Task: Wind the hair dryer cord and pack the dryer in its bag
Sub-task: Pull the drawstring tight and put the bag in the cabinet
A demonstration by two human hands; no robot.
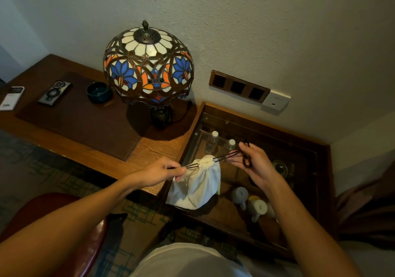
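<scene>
- White bag [197,188] is sitting upright on the glass-topped cabinet [303,148], at its near-left corner, just beside the wooden bench [85,139]. Long axis is running bottom to top; the gathered mouth is pointing up and away from the person.
- Mouth is puckered shut; dark drawstrings [226,155] are running out of it to both sides.
- Left hand [162,173]: grip is pinching the left drawstring ends, pulling leftward.
- Right hand [254,163]: grip is closing on the right drawstrings, with a loop hanging over the palm.
- Dryer itself is not visible.
- Stained-glass lamp [148,62] is standing on the bench, well behind the bag.
</scene>
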